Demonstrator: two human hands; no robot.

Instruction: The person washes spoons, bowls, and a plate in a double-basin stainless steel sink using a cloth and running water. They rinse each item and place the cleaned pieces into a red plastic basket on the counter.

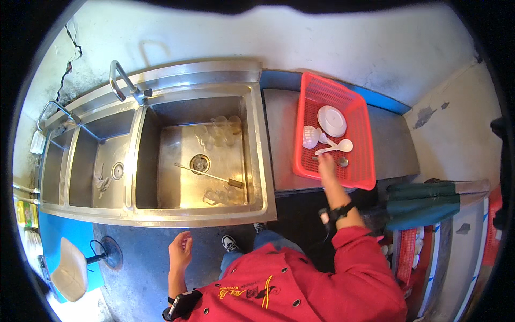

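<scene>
My right hand (326, 164) reaches over the near left part of a red plastic basket (368, 153); blur hides whether its fingers hold anything. Just beyond it lie white soup spoons (344, 145), with a metal spoon (342, 162) to its right. White bowls (310, 137) and a stack of white plates (332, 120) are farther back in the basket. My left hand (183, 244) hangs in front of the sink's near edge, fingers curled loosely, holding nothing that I can see. Clear glass cups (225, 124) stand in the large steel sink basin (177, 108).
A long-handled tool (209, 175) lies across the basin near the drain (200, 163). More glass cups (219, 196) are at its near side. A faucet (139, 94) rises behind. A stool (70, 269) stands at left; a green cloth (422, 205) hangs over a shelf unit at right.
</scene>
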